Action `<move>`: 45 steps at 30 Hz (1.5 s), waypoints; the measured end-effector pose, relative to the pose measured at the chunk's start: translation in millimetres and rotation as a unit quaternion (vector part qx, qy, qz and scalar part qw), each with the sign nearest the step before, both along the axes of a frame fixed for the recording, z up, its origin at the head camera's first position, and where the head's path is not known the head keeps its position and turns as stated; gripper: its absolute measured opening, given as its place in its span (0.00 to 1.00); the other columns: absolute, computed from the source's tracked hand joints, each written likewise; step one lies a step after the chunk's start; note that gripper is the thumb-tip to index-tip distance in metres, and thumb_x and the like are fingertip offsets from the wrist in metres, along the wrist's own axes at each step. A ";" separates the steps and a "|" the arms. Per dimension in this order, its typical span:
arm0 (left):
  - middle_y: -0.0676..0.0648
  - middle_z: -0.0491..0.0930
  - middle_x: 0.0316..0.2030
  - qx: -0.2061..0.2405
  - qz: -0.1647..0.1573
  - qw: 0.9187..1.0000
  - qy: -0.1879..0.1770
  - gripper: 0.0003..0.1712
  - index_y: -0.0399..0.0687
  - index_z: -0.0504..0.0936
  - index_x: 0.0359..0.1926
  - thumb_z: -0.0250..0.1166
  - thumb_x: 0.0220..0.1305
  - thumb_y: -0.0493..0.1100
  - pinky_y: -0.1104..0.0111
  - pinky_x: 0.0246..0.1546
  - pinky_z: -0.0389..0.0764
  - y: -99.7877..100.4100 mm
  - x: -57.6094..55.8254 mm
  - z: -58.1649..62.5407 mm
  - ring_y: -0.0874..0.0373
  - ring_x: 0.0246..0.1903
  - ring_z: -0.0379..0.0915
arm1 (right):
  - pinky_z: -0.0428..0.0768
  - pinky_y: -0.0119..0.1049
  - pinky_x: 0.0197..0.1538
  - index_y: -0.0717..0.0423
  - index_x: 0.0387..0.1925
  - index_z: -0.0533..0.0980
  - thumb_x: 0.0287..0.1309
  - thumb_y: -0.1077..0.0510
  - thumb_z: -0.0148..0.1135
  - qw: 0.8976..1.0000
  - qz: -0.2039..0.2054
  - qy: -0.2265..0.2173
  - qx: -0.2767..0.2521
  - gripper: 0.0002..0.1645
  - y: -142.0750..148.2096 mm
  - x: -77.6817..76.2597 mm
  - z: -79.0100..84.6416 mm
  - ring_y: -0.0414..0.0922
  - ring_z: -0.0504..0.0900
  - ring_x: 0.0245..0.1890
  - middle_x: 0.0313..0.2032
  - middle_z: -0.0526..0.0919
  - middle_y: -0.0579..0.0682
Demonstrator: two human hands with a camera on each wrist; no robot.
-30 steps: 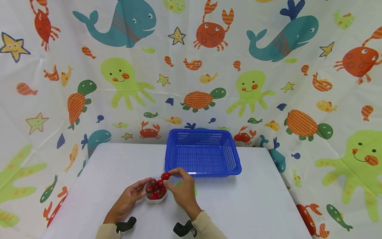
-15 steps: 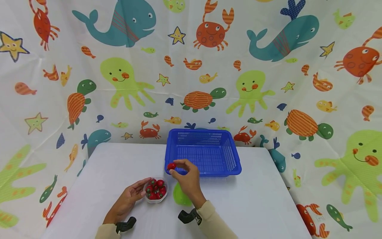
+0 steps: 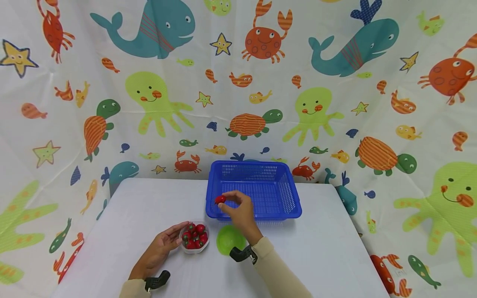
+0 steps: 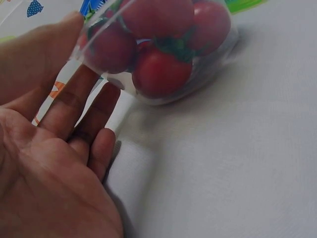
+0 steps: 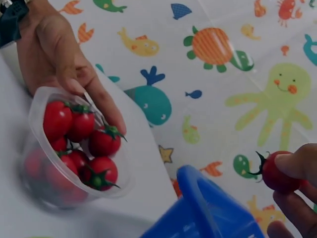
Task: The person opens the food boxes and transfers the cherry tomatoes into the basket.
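A cherry tomato (image 3: pixel 220 199) with green leaves is pinched between thumb and fingers of my right hand (image 3: pixel 242 212), above the front left part of the blue basket (image 3: pixel 292 212). My left hand (image 3: pixel 158 250) holds the side of a clear plastic tub (image 3: pixel 196 251) on the table, thumb and fingers at its rim. Inside the tub are several more cherry tomatoes (image 4: pixel 162 74). In the right wrist view, the pinched tomato (image 5: pixel 280 173) is apart from the tub, and the basket's rim (image 5: pixel 195 198) lies between and below them.
A light green round bowl or dish (image 3: pixel 225 242) stands on the white table (image 3: pixel 316 248), between tub and basket, partly covered by my right forearm. Behind the table hangs a curtain (image 3: pixel 238 95) printed with sea animals.
My right hand has lifted the cherry tomato away from the tub and carried it forward and right, to over the basket. The left hand has stayed at the tub.
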State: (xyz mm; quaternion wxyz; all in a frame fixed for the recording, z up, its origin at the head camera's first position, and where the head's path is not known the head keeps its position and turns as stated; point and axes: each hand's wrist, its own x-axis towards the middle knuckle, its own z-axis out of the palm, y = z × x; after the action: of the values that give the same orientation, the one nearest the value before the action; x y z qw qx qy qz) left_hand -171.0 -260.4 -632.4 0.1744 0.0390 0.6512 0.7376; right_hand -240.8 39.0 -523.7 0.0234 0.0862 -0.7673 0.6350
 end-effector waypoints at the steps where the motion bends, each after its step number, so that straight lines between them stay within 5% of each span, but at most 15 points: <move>1: 0.54 0.67 0.79 0.000 -0.001 1.000 0.001 0.37 0.41 0.59 0.83 0.61 0.79 0.39 0.85 0.66 0.70 -0.2 0.0 -0.2 0.84 0.68 0.67 | 0.77 0.59 0.66 0.48 0.51 0.86 0.61 0.57 0.78 1.000 0.003 -0.005 0.002 0.17 1.4 -2.5 0.3 0.55 0.85 0.57 0.47 0.91 0.46; 9: 0.54 0.68 0.79 0.001 -0.001 1.000 0.003 0.37 0.42 0.59 0.82 0.61 0.79 0.39 0.85 0.66 0.71 0.2 0.4 -0.8 0.83 0.68 0.67 | 0.84 0.52 0.66 0.47 0.48 0.87 0.58 0.57 0.80 0.997 0.021 -0.046 0.053 0.16 9.7 -20.3 2.9 0.50 0.89 0.52 0.43 0.93 0.46; 17: 0.52 0.68 0.79 -0.004 0.008 1.000 -0.007 0.37 0.43 0.60 0.82 0.62 0.78 0.39 0.85 0.65 0.71 1.5 0.9 0.3 0.84 0.68 0.67 | 0.91 0.38 0.50 0.50 0.46 0.87 0.57 0.61 0.81 0.992 0.051 -0.082 0.081 0.15 12.5 -36.2 3.1 0.43 0.89 0.43 0.44 0.92 0.49; 30: 0.54 0.69 0.78 0.001 0.003 1.000 0.003 0.36 0.41 0.61 0.81 0.62 0.78 0.38 0.85 0.66 0.70 0.5 0.9 0.9 0.84 0.68 0.65 | 0.90 0.39 0.51 0.55 0.46 0.87 0.55 0.67 0.79 0.980 0.124 -0.124 0.089 0.16 15.1 -61.2 0.5 0.45 0.90 0.44 0.43 0.92 0.53; 45: 0.48 0.66 0.80 -0.007 0.003 1.000 0.007 0.35 0.42 0.62 0.81 0.60 0.79 0.39 0.84 0.67 0.70 0.2 2.0 -0.2 0.83 0.69 0.66 | 0.85 0.50 0.64 0.52 0.44 0.88 0.55 0.66 0.80 0.965 0.140 -0.175 0.136 0.15 12.8 -90.2 -10.1 0.46 0.88 0.45 0.42 0.92 0.50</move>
State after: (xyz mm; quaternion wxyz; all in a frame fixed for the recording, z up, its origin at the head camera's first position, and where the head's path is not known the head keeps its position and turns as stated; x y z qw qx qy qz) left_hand -169.0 -260.2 -632.6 0.1675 0.0413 0.6576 0.7334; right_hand -331.0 51.8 -533.8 -0.2127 0.0823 -0.8191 0.5264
